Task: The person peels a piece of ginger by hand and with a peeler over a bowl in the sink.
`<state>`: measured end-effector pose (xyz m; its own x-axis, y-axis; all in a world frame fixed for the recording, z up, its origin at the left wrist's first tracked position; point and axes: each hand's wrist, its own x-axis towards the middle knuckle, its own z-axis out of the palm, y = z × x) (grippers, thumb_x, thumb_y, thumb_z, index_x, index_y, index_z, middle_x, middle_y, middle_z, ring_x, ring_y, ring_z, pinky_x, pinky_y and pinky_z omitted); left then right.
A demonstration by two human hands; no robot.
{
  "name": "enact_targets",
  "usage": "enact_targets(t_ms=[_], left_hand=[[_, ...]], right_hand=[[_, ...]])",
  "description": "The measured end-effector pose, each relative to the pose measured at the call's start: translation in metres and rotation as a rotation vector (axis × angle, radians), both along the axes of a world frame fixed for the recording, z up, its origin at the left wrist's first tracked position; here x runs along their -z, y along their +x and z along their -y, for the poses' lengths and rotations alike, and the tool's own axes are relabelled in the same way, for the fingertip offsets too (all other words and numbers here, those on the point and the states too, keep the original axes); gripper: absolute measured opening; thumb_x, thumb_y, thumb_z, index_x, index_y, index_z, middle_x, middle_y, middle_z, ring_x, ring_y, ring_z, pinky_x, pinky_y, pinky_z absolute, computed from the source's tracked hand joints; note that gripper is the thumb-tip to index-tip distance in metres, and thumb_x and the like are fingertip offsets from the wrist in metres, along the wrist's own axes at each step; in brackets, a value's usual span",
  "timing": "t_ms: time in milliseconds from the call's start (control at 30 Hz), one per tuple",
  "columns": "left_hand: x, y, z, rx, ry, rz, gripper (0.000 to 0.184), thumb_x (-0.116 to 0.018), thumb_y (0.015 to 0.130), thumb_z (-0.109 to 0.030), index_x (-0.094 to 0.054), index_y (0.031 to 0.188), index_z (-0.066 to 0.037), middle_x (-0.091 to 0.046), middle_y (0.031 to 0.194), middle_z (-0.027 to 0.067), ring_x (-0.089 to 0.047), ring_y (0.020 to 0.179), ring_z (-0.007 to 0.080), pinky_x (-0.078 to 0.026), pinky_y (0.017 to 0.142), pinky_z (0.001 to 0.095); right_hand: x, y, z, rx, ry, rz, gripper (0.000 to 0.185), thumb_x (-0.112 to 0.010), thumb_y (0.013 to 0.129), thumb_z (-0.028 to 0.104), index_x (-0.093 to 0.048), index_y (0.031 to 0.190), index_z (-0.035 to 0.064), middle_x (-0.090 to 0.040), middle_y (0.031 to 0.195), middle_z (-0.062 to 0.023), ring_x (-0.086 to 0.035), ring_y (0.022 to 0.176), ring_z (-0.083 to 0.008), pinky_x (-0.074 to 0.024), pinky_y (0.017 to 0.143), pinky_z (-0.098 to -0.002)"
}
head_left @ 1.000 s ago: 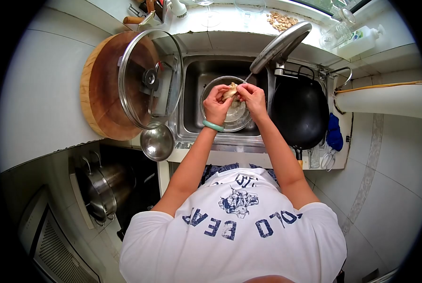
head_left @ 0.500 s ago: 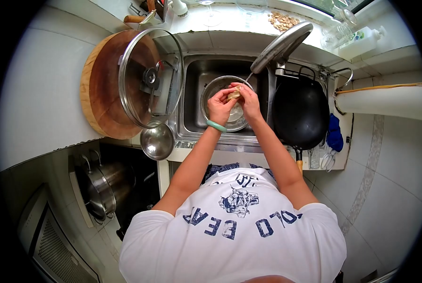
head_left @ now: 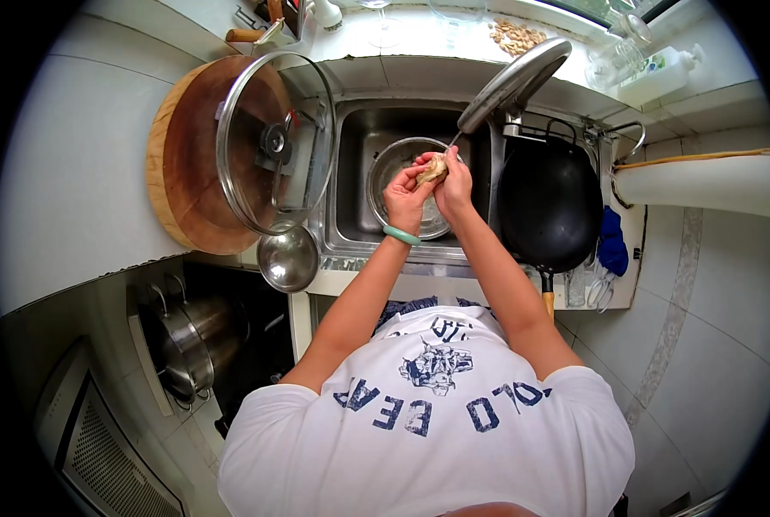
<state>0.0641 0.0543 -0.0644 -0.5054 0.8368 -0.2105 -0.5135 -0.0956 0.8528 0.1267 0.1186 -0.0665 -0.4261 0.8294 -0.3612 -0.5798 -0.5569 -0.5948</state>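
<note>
Between my left hand (head_left: 406,196) and right hand (head_left: 456,184): cream-and-tan piece (head_left: 431,170). Just behind left hand: light green bangle (head_left: 402,235). Below hands: silver-grey bowl (head_left: 383,169), darker grey sink (head_left: 355,207). Right of hands: black wok (head_left: 550,202), tan handle (head_left: 548,302); farther right, bright blue bundle (head_left: 611,242). Left of hands: reddish-brown board (head_left: 189,112), honey-coloured edge (head_left: 163,159). Nearer me than hands: white shirt (head_left: 342,470), navy lettering (head_left: 484,416), navy drawing (head_left: 437,366).

The fingers of the left hand (head_left: 406,191) and the right hand (head_left: 454,185) cover part of the pale piece (head_left: 432,171); its full outline is not determinable. Both hands conceal part of the metal bowl (head_left: 382,191) and any contents directly beneath. The upper frame edge truncates the stemmed glass (head_left: 385,33) and the window (head_left: 611,10). Label print on the pump bottle (head_left: 661,77) is too small to read. Folds obscure the uppermost lettering on the white shirt (head_left: 437,470).
</note>
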Motion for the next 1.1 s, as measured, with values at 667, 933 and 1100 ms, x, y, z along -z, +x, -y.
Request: enact_targets(t_ms=[667,933,1100], left_hand=[[0.005,-0.011,0.0,0.056,0.044,0.126,0.025,-0.058,0.077,0.009,-0.053,0.101,0.003,-0.061,0.098,0.0107,-0.059,0.091,0.0149,-0.048,0.081,0.0239],[0.015,-0.009,-0.007,0.079,0.016,0.047,0.022,-0.056,0.079,0.008,-0.053,0.099,0.002,-0.061,0.096,0.009,-0.06,0.089,0.014,-0.049,0.08,0.0236],[0.006,-0.029,-0.007,0.225,-0.076,0.02,0.022,-0.053,0.078,0.01,-0.054,0.097,-0.001,-0.061,0.094,0.0067,-0.06,0.085,0.0122,-0.051,0.074,0.0225]], right_hand=[[-0.007,0.001,0.006,-0.098,0.082,0.005,0.033,-0.041,0.093,0.027,-0.055,0.089,-0.0022,-0.06,0.091,-0.0132,-0.058,0.082,-0.0195,-0.0475,0.077,-0.0302],[0.021,0.004,-0.002,-0.073,0.12,0.097,0.033,-0.04,0.093,0.026,-0.056,0.095,-0.0026,-0.061,0.092,-0.0116,-0.059,0.079,-0.0168,-0.0483,0.072,-0.0278],[-0.001,0.025,-0.007,-0.228,0.342,0.398,0.022,-0.062,0.082,0.017,-0.063,0.091,-0.0031,-0.064,0.087,-0.0081,-0.058,0.075,-0.0104,-0.0456,0.069,-0.0223]])
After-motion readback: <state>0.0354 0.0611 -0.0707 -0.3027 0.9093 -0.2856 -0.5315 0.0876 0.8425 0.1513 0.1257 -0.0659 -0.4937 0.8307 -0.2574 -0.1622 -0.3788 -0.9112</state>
